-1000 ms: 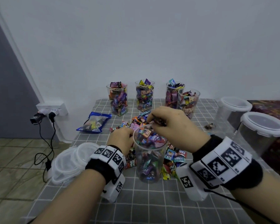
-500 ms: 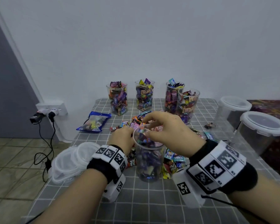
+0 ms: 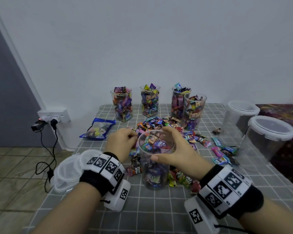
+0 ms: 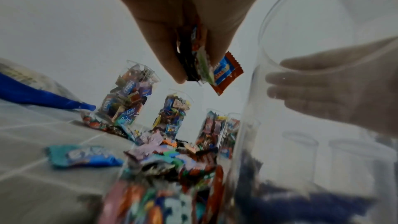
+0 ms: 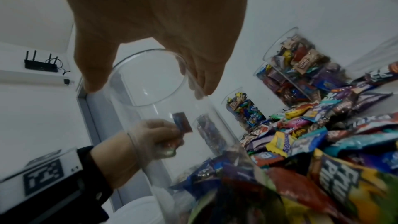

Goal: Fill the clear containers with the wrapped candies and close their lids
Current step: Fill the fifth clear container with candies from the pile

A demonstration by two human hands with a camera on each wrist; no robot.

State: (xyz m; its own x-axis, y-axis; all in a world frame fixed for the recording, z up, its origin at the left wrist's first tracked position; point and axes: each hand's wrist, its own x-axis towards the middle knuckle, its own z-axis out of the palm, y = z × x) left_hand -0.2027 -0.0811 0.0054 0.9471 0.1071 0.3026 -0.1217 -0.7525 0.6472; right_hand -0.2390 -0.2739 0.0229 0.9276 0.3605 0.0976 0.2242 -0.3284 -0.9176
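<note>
A tall clear container [image 3: 152,176], part full of wrapped candies, stands at the table's middle. My right hand [image 3: 161,144] grips its rim from the right, thumb on the near side and fingers on the far side; the right wrist view shows that hand [image 5: 148,88] spanning the container [image 5: 150,106]. My left hand [image 3: 134,137] hovers just left of the rim and pinches several wrapped candies [image 4: 224,71] between thumb and fingers [image 4: 172,60]. A loose candy pile [image 3: 159,123] lies behind the container.
Along the wall stand several filled containers [image 3: 123,105] without lids. Two empty lidded tubs [image 3: 271,135] sit at the right edge. A stack of lids [image 3: 69,169] lies at the left edge, a blue bag [image 3: 98,129] behind it. Scattered candies [image 3: 223,149] lie right.
My right hand held a candy over the container's mouth; it now grips the rim. The left hand stays beside the container, pinching candies.
</note>
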